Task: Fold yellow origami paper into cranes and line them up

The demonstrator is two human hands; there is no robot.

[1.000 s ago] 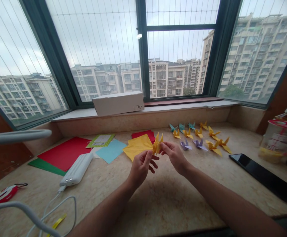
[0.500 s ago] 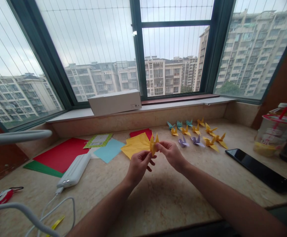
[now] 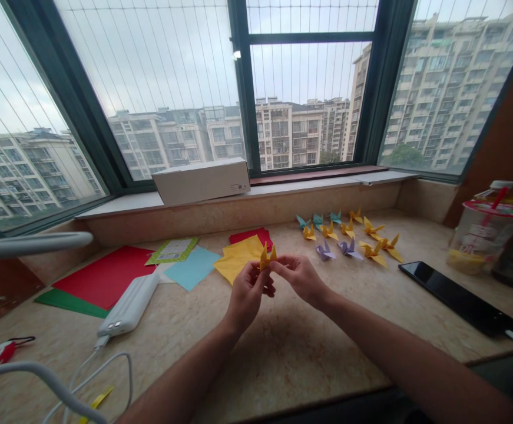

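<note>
A partly folded yellow origami crane [image 3: 267,258], with two narrow points sticking up, is held above the stone counter. My left hand [image 3: 248,290] pinches its lower left side between thumb and fingers. On the right side, the thumb and fingertips of my right hand [image 3: 299,275] close on its lower edge. Fingers cover the bottom of the folded paper. Just behind it lie yellow paper sheets [image 3: 234,259] and a red sheet [image 3: 248,236]. Finished paper cranes in yellow [image 3: 373,253], purple [image 3: 348,248] and teal [image 3: 318,221] stand in rows to the right.
Left are a light blue sheet [image 3: 192,268], red paper [image 3: 110,274], green paper [image 3: 73,303] and a white power bank [image 3: 130,306] with its cable. A black phone [image 3: 459,297] and a plastic cup [image 3: 477,241] sit right. A white box [image 3: 201,181] rests on the sill.
Both hands have shifted slightly left with the yellow crane. Its points now stand lower above my fingers, and my right fingertips have slid down to its lower edge.
</note>
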